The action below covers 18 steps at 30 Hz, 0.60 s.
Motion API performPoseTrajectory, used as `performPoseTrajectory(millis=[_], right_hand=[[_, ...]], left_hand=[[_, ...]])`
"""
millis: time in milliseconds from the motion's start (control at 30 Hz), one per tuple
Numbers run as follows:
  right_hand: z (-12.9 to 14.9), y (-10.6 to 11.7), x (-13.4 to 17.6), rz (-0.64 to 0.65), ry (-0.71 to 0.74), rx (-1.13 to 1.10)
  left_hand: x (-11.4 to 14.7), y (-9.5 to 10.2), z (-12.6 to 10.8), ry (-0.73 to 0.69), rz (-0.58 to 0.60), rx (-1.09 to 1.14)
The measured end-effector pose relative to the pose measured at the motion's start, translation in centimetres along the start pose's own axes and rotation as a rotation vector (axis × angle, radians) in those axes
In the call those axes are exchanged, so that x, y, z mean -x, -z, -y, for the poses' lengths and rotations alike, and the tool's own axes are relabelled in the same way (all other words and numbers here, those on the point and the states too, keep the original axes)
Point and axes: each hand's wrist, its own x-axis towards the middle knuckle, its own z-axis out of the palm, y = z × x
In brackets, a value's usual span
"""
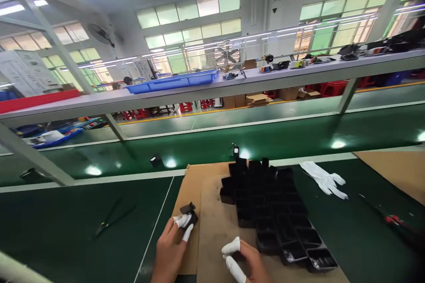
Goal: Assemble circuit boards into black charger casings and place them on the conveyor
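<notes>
Two bare hands worked over a green surface (83, 243), with white covers on some of the fingertips. The left hand (170, 247) gripped one small black case (192, 219) between its thumb and fingers, above the left edge of a cardboard sheet (212, 225); a dark flap-like piece stood up at the top of the case. The right hand (251, 260) was just beside the black boxes, two covered fingers curved toward each other with their tips close together; whether they met or pinched something, I could not tell.

On the cardboard, black boxes (267, 241) were packed side by side in one cluster, well over a dozen, too dark and crowded for an exact count. Beyond the cluster's right side lay one white glove (323, 179). One pair of pliers (104, 224) lay spread to the left, and one tool with red on it (392, 219) lay to the right, near a second piece of cardboard (398, 168).

Three small dark items rested on the green strip behind: one at far left (29, 174), one near the middle (155, 159), and one (236, 152) just behind the boxes. Above, a shelf (282, 80) carried one long blue tray (172, 83).
</notes>
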Motion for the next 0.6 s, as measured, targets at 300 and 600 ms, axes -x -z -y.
performPoseTrajectory(millis=[300, 600], right_hand=[[0.4, 0.8, 0.5, 0.02, -0.13, 0.038], [2.7, 1.6, 0.1, 0.089, -0.184, 0.001]], left_hand=[[-1.2, -0.2, -1.2, -0.003, 0.059, 0.038], [-1.0, -0.1, -2.5, 0.164, 0.18, 0.094]])
